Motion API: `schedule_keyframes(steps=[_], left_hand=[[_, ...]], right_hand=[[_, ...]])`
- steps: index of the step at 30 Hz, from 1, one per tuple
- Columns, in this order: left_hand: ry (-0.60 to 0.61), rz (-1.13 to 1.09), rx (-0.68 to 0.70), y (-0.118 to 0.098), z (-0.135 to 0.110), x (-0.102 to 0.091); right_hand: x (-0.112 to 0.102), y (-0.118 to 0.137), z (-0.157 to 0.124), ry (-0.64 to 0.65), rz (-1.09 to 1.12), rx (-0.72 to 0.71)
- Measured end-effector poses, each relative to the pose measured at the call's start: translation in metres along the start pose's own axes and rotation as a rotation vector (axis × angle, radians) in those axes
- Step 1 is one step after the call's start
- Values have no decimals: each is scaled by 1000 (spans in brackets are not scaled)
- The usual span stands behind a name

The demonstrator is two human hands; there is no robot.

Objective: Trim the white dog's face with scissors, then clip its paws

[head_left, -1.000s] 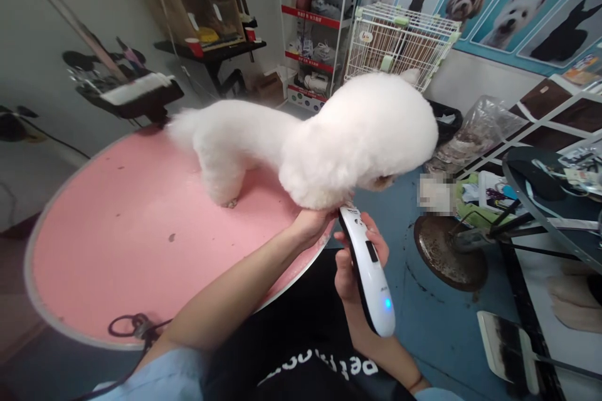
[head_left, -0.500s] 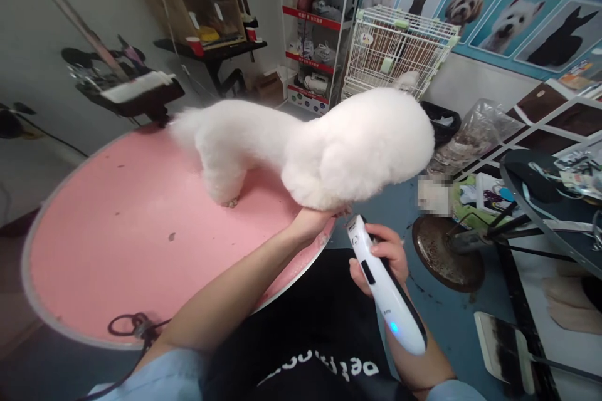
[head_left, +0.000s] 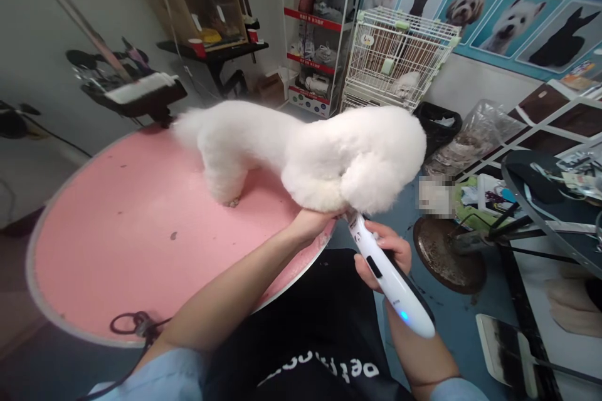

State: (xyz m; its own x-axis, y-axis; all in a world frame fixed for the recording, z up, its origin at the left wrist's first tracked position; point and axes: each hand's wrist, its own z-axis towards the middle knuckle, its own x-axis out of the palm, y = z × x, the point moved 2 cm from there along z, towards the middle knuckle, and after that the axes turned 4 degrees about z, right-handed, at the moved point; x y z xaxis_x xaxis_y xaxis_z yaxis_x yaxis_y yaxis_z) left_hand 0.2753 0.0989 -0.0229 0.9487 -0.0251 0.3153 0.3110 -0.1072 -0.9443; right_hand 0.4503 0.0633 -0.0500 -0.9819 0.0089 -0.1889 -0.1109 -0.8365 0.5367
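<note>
A fluffy white dog (head_left: 254, 131) stands on a round pink grooming table (head_left: 126, 238), its head at the right and turned downward. My left hand (head_left: 316, 220) is closed around a front leg under the dog's chest; fur hides most of the fingers and the paw. In my right hand (head_left: 397, 252) is a white and black hair clipper (head_left: 386, 276) with a lit blue light. Its blade end points up at the left fingertips, beside the held leg, just under the dog's muzzle. Whether the blade touches hair is hidden.
A looped black cord (head_left: 136, 324) lies at the table's near edge. At the left is a tool holder (head_left: 141, 88) on a pole. Behind the dog stand a wire cage (head_left: 399, 44) and a shelf rack (head_left: 313, 62). A black round stand (head_left: 555, 194) with tools is at the right.
The clipper's blade end has come up against the area by my left fingers, its rear end swinging right. The dog's head has dipped and drawn back slightly left.
</note>
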Motion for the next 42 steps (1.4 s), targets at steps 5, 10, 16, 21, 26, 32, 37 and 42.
schedule_keyframes(steps=[5, 10, 16, 21, 26, 32, 37, 42], left_hand=[[36, 3, 56, 0, 2, -2], [69, 29, 89, -3, 5, -5], [66, 15, 74, -8, 7, -6], [43, 64, 79, -13, 5, -2], [82, 105, 92, -11, 5, -1], [45, 85, 43, -5, 4, -3], [51, 26, 10, -2, 4, -2], [45, 4, 14, -2, 5, -5]], right_hand=[[2, 0, 4, 47, 120, 87], [-10, -4, 18, 84, 165, 197], [-29, -28, 44, 307, 288, 349], [-23, -24, 43, 314, 346, 273], [-12, -1, 24, 3, 3, -28], [-4, 3, 11, -24, -149, -145], [0, 3, 10, -37, -203, -170], [-5, -2, 24, 78, -7, -39]])
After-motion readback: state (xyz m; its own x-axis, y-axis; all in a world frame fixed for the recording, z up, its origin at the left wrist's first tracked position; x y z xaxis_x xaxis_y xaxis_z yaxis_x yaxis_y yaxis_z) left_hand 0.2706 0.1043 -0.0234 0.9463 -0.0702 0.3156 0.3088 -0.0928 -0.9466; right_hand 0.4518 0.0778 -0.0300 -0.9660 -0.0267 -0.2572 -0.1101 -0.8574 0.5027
